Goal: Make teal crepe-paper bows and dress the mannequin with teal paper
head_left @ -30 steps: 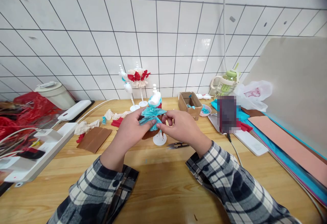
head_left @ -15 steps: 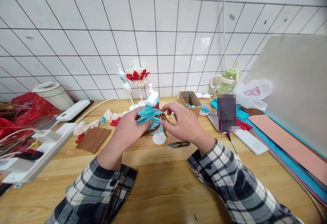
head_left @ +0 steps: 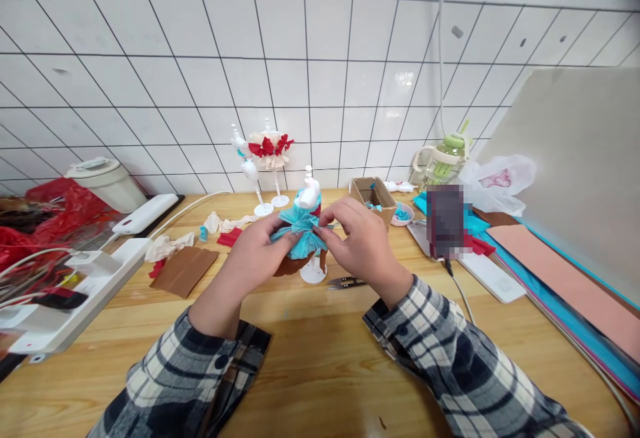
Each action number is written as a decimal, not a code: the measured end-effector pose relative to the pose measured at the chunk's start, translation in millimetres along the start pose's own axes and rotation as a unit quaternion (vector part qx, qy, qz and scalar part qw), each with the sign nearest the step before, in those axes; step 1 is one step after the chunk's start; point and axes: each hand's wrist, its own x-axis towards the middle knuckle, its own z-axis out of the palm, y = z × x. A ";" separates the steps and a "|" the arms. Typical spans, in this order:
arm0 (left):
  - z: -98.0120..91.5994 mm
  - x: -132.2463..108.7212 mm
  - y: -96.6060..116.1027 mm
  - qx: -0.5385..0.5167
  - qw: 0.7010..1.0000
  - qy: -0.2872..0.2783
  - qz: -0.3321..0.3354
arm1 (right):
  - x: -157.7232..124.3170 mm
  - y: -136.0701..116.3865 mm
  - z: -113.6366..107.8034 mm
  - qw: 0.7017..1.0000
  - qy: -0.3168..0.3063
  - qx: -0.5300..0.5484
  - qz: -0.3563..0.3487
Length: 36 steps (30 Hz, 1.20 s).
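A small white mannequin doll on a round white stand wears a turquoise crepe-paper skirt over a brown layer. My left hand grips the skirt from the left, fingers closed on the paper. Pinching the skirt's gathered waist from the right is my right hand. Small thread snips lie on the wooden table just below my right hand.
Two more dolls on stands are behind, one with red bows. Brown paper and scraps lie left, beside a white power strip. A cardboard box, a phone, coloured paper sheets and a green bottle are right.
The doll has tilted back upright. Both hands shifted slightly and my right fingers have closed in on the skirt's waist, gathering the turquoise paper tighter.
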 end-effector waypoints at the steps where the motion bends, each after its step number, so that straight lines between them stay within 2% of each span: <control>1: -0.4 0.4 -1.4 -0.005 1.000 -0.002 0.001 | 0.3 0.0 0.3 1.000 -0.002 0.001 0.006; 11: 3.4 1.6 -2.8 0.022 0.999 0.027 0.002 | 2.1 7.5 2.4 0.997 -0.009 0.023 0.079; 17: 6.9 1.5 0.6 0.058 0.997 0.057 0.005 | 3.1 4.6 1.3 0.998 0.001 0.027 0.050; 20: 9.4 1.1 -0.5 0.035 0.997 0.066 0.001 | 3.1 5.2 1.8 0.996 0.005 0.032 0.088; 23: 10.6 0.3 -1.5 -0.008 0.996 0.092 -0.006 | 3.6 7.8 3.0 0.995 -0.021 0.033 0.097; 28: 9.9 0.0 0.3 0.082 0.992 0.096 0.003 | 4.5 7.5 0.5 0.999 -0.027 0.036 0.025; 32: 11.0 0.8 1.3 0.077 0.992 0.105 0.004 | 2.4 3.6 -3.1 0.996 -0.056 -0.013 -0.075; 36: 11.3 0.8 0.5 0.088 0.989 0.117 0.001 | 0.3 1.3 -3.6 0.990 -0.099 -0.034 -0.091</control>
